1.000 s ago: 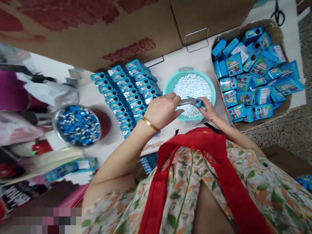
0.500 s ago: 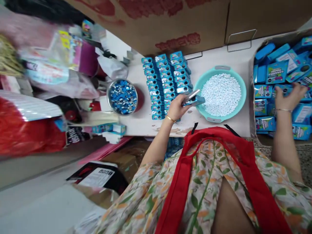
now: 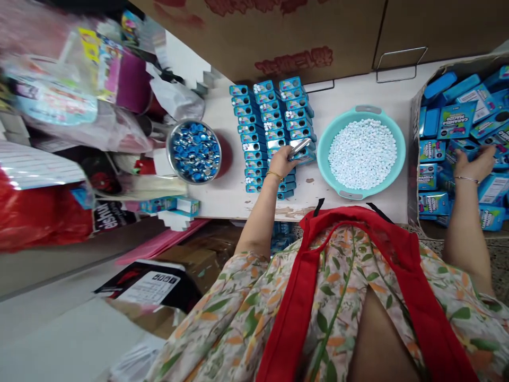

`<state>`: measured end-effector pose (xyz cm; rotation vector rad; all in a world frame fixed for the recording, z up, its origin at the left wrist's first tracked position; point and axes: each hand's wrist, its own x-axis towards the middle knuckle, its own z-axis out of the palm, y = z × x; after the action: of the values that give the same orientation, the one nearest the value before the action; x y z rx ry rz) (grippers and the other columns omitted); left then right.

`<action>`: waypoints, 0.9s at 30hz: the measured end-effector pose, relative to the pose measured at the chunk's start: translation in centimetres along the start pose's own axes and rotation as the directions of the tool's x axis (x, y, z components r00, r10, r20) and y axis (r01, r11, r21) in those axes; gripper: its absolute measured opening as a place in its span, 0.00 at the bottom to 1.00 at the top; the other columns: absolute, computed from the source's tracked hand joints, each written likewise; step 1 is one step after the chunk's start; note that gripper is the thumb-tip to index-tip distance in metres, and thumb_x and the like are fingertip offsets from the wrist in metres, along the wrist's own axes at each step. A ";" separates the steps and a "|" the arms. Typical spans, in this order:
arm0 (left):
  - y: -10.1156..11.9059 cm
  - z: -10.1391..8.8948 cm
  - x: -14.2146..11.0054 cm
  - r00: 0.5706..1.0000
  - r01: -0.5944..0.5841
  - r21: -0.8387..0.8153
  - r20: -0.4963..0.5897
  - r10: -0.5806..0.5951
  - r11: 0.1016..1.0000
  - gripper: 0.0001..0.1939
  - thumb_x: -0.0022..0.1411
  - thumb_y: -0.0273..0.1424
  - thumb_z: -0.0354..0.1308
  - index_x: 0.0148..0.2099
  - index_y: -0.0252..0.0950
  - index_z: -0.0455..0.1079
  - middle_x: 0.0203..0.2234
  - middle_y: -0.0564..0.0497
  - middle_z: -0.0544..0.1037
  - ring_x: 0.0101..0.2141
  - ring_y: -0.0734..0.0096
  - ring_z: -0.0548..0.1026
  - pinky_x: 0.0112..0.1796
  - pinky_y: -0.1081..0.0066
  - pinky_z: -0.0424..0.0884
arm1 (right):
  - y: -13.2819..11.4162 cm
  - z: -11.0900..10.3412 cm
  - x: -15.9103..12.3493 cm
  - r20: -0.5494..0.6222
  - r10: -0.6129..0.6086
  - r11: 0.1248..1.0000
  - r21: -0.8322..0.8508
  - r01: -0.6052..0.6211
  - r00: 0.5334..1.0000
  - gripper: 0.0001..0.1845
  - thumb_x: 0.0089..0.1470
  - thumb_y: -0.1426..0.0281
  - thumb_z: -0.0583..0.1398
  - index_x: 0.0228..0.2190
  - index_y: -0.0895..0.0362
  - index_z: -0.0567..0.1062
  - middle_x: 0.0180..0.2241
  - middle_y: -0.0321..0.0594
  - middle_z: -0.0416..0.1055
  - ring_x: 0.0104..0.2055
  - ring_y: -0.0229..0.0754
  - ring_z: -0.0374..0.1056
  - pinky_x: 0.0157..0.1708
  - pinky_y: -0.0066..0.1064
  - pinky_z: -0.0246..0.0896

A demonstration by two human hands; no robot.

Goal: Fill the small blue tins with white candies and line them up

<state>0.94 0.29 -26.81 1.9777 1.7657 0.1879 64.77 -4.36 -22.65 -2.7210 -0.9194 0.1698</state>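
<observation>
My left hand (image 3: 281,163) is closed on a slim shiny metal tool (image 3: 299,149), its exact kind unclear, at the right-hand row of standing boxes. A blue candy box (image 3: 306,156) lies under the tool, against my fingers. Three rows of blue candy boxes (image 3: 250,119) with round openings stand on the table; white pellets show in some openings. To the right is a turquoise basin (image 3: 323,154) of small white candies (image 3: 362,154). My right hand (image 3: 475,163) reaches into a carton (image 3: 414,159) of blue boxes, fingers curled around a box (image 3: 464,147), partly hidden.
A metal pot (image 3: 170,154) full of blue and silver pieces stands left of the rows. Large brown cartons (image 3: 318,37) form a wall at the back. Bags and packages (image 3: 99,116) crowd the left side. A wire handle (image 3: 401,63) lies near the back edge.
My left hand has moved left from the basin's edge to the rows, bringing the box and metal tool along. My right hand has narrowed its grasp among the boxes in the carton.
</observation>
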 end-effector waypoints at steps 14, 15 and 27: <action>12.9 6.8 1.5 0.958 -0.259 -0.029 0.122 0.260 0.966 0.22 0.78 0.29 0.51 0.70 0.34 0.68 0.60 0.35 0.77 0.62 0.48 0.76 0.64 0.53 0.73 | -3.6 -1.1 -18.2 0.449 -0.364 0.325 0.882 -0.340 0.816 0.29 0.46 0.45 0.77 0.44 0.47 0.79 0.40 0.32 0.79 0.40 0.40 0.77 0.48 0.39 0.79; 14.1 7.5 2.6 0.961 -0.237 0.014 0.151 0.232 0.971 0.23 0.78 0.26 0.48 0.70 0.33 0.68 0.61 0.33 0.76 0.63 0.46 0.75 0.65 0.51 0.72 | -3.6 0.0 -18.9 0.490 -0.357 0.337 0.862 -0.379 0.795 0.30 0.44 0.45 0.77 0.43 0.47 0.79 0.39 0.31 0.79 0.40 0.40 0.77 0.47 0.37 0.79; 18.9 13.0 2.2 0.847 -0.417 0.088 0.400 0.351 0.905 0.30 0.76 0.18 0.39 0.73 0.29 0.68 0.66 0.31 0.74 0.64 0.46 0.74 0.66 0.48 0.70 | 2.1 2.1 -10.6 0.222 -0.244 0.433 0.896 -0.099 0.944 0.33 0.42 0.45 0.77 0.42 0.51 0.78 0.38 0.32 0.78 0.40 0.40 0.75 0.50 0.38 0.75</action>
<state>23.63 -1.99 -30.44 2.2951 1.1621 -0.2134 57.14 -12.00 -24.96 -1.6171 -0.6936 0.8549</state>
